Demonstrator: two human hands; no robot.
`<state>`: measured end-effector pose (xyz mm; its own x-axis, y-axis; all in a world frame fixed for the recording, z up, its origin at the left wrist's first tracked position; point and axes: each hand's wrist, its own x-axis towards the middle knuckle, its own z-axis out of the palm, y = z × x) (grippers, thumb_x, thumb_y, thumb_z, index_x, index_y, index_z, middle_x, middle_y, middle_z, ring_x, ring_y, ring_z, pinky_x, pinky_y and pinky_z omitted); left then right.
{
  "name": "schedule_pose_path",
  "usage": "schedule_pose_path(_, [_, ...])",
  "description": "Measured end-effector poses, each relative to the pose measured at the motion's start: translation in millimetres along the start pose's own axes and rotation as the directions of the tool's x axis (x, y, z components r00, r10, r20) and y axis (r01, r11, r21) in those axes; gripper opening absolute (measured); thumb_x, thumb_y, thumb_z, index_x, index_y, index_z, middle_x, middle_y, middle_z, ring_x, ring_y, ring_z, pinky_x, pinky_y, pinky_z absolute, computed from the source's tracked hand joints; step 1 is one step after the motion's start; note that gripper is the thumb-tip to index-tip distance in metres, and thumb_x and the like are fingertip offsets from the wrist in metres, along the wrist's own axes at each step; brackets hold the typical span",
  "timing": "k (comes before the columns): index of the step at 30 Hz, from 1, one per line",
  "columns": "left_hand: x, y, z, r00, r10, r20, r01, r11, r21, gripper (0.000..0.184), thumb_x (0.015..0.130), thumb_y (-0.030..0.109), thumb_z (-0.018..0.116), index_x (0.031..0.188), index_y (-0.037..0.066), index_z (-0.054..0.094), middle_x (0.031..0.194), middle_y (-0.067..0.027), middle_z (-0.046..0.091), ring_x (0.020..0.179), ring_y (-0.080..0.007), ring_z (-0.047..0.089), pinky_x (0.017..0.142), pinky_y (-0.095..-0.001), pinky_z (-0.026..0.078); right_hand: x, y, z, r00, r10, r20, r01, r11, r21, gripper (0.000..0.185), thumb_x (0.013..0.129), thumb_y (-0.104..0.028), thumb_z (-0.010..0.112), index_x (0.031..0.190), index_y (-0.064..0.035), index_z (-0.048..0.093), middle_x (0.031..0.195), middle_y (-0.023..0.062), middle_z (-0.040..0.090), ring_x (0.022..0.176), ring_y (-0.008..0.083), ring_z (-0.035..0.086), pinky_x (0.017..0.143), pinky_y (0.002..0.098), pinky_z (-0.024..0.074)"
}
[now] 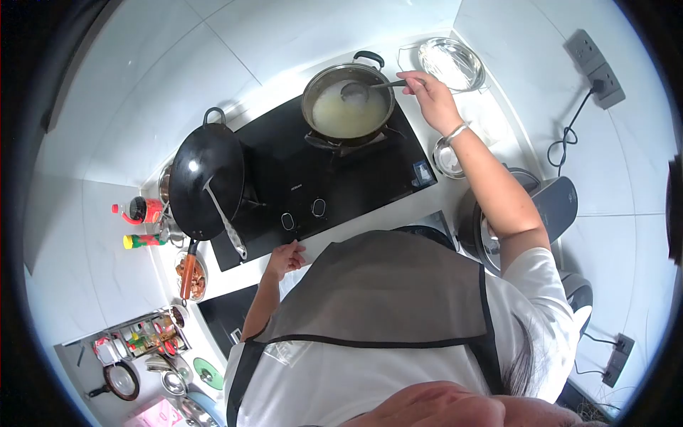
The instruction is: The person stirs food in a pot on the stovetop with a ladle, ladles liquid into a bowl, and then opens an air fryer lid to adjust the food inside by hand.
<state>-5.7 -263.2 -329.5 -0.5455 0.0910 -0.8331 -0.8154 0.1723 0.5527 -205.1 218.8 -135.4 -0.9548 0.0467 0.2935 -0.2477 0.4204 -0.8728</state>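
Note:
My right hand [431, 99] is closed around the handle of a metal ladle [388, 85]. The ladle's round bowl dips into cloudy, pale liquid [348, 117] in a deep two-handled pot [309, 114], which stands on the right burner. By the front edge of the black cooktop [299, 164], my left hand [286, 259] hangs with its fingers loosely bent and partly apart, nothing in them. To its left, a spatula [226, 220] lies across a black wok [196, 164] with a wooden handle, its end near the left hand.
Foil-like silver trays [452, 64] and a metal bowl [448, 158] sit right of the pot. A dark rice-cooker-like appliance [477, 228] stands below my right arm. Bottles [142, 210] and a dish of brownish food [198, 277] are at the left. A plugged cord [565, 142] hangs on the right wall.

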Motion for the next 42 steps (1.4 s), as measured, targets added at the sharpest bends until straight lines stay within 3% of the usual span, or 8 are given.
schedule_pose_path(3, [-0.5, 1.2, 2.4, 1.000, 0.008, -0.003, -0.008, 1.000, 0.020, 0.050, 0.095, 0.053, 0.059, 0.100, 0.004, 0.069, 0.066, -0.0058, 0.066, 0.051, -0.0124, 0.058, 0.051, -0.0245, 0.047, -0.6, 4.6, -2.4, 0.957, -0.285, 0.043, 0.287, 0.928, -0.238, 0.024, 0.100, -0.014, 0.053, 0.118, -0.0067, 0.069, 0.095, 0.0093, 0.070, 0.090, 0.0212, 0.064, 0.084, 0.0317, 0.0498])
schedule_pose_path(6, [-3.9, 2.0, 4.1, 0.999, 0.015, -0.031, -0.014, 1.000, 0.010, 0.049, 0.095, 0.052, 0.059, 0.098, 0.005, 0.069, 0.066, -0.0056, 0.066, 0.050, -0.0120, 0.058, 0.051, -0.0246, 0.047, -2.0, 8.3, 3.2, 0.929, -0.361, 0.079, 0.367, 0.876, -0.313, 0.024, 0.098, -0.011, 0.055, 0.117, -0.0079, 0.069, 0.097, 0.0117, 0.070, 0.091, 0.0281, 0.063, 0.085, 0.0359, 0.0498])
schedule_pose_path(14, [-5.4, 3.4, 6.7, 0.997, 0.035, -0.062, -0.034, 0.999, 0.023, 0.047, 0.096, 0.051, 0.058, 0.097, 0.005, 0.069, 0.067, -0.0061, 0.067, 0.052, -0.0125, 0.060, 0.054, -0.0262, 0.050, -5.5, 16.8, 41.7, 0.927, -0.361, 0.099, 0.375, 0.896, -0.239, 0.027, 0.090, -0.003, 0.060, 0.115, -0.0071, 0.069, 0.096, 0.0160, 0.069, 0.093, 0.0336, 0.062, 0.086, 0.0420, 0.0495])
schedule_pose_path(20, [-4.4, 3.3, 5.1, 0.998, 0.031, -0.058, -0.030, 0.999, 0.032, 0.047, 0.096, 0.051, 0.058, 0.097, 0.006, 0.070, 0.068, -0.0061, 0.067, 0.053, -0.0125, 0.060, 0.055, -0.0265, 0.052, -16.2, 2.6, 49.0, 0.858, -0.396, 0.328, 0.489, 0.825, -0.282, 0.027, 0.090, -0.006, 0.060, 0.115, -0.0096, 0.068, 0.094, 0.0125, 0.066, 0.092, 0.0313, 0.059, 0.087, 0.0415, 0.0481])
schedule_pose_path(23, [-1.6, 1.5, 5.5, 0.998, 0.027, -0.060, -0.025, 0.999, 0.028, 0.046, 0.097, 0.050, 0.057, 0.096, 0.006, 0.069, 0.068, -0.0060, 0.066, 0.053, -0.0127, 0.059, 0.054, -0.0262, 0.050, -21.8, -3.1, 47.8, 0.796, -0.484, 0.364, 0.581, 0.778, -0.237, 0.025, 0.090, -0.009, 0.061, 0.114, -0.0104, 0.068, 0.098, 0.0106, 0.066, 0.093, 0.0298, 0.059, 0.088, 0.0407, 0.0480])
schedule_pose_path(29, [0.3, 0.8, 4.8, 0.998, 0.006, -0.056, -0.005, 1.000, 0.018, 0.046, 0.097, 0.050, 0.057, 0.096, 0.006, 0.069, 0.068, -0.0060, 0.066, 0.054, -0.0132, 0.060, 0.055, -0.0270, 0.051, -38.4, -18.4, 23.7, 0.717, -0.446, 0.535, 0.615, 0.766, -0.186, 0.024, 0.091, -0.013, 0.063, 0.114, -0.0119, 0.069, 0.098, 0.0069, 0.066, 0.093, 0.0284, 0.059, 0.088, 0.0391, 0.0484])
schedule_pose_path(35, [-4.7, 4.8, 6.8, 0.998, -0.014, -0.058, 0.014, 1.000, 0.002, 0.046, 0.097, 0.050, 0.057, 0.097, 0.005, 0.069, 0.069, -0.0067, 0.067, 0.055, -0.0139, 0.060, 0.057, -0.0271, 0.050, -48.8, -34.0, -9.7, 0.760, -0.376, 0.529, 0.555, 0.800, -0.227, 0.020, 0.090, -0.012, 0.063, 0.108, -0.0117, 0.071, 0.095, 0.0064, 0.065, 0.094, 0.0272, 0.059, 0.085, 0.0379, 0.0478])
schedule_pose_path(42, [-2.9, 1.8, 4.0, 1.000, 0.011, -0.023, -0.011, 0.999, -0.030, 0.047, 0.098, 0.049, 0.056, 0.098, 0.003, 0.068, 0.069, -0.0068, 0.066, 0.055, -0.0145, 0.060, 0.056, -0.0271, 0.050, -26.8, -31.1, -23.0, 0.799, -0.432, 0.419, 0.589, 0.705, -0.396, 0.016, 0.087, -0.008, 0.064, 0.102, -0.0086, 0.071, 0.086, 0.0084, 0.065, 0.084, 0.0281, 0.060, 0.084, 0.0373, 0.0462])
